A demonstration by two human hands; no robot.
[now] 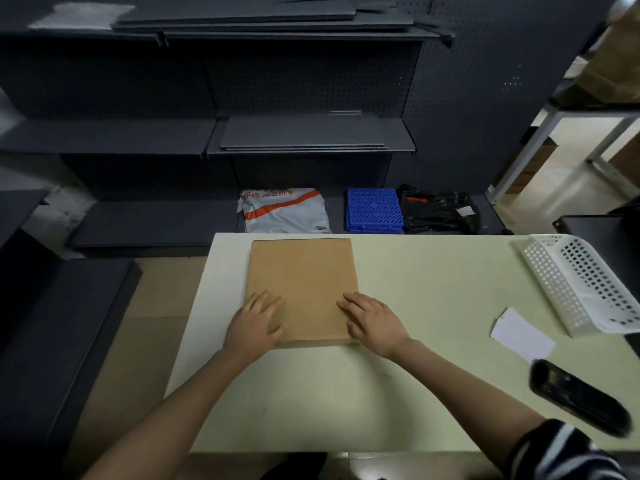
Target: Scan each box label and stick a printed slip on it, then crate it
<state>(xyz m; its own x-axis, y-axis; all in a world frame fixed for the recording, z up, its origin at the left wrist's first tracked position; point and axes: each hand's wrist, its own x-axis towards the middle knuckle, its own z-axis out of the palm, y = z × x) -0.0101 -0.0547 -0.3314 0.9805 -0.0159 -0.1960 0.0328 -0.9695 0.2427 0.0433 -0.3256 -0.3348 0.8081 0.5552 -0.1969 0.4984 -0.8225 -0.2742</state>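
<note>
A flat brown cardboard box [303, 275] lies on the pale table [415, 282], its top face plain with no label showing. My left hand [256, 323] rests flat on the box's near left corner, fingers spread. My right hand [372, 320] lies flat on the near right corner, fingers straight. A white paper slip [521, 336] lies on the table to the right. A black handheld scanner [581, 398] lies near the table's right front edge. A white perforated plastic crate [581, 282] sits at the far right.
Dark metal shelving [207, 140] stands behind the table. On its lowest shelf lie a white and orange mailer bag [284, 211], a blue plastic crate [375, 211] and a black bag [438, 211]. Floor shows to the left of the table.
</note>
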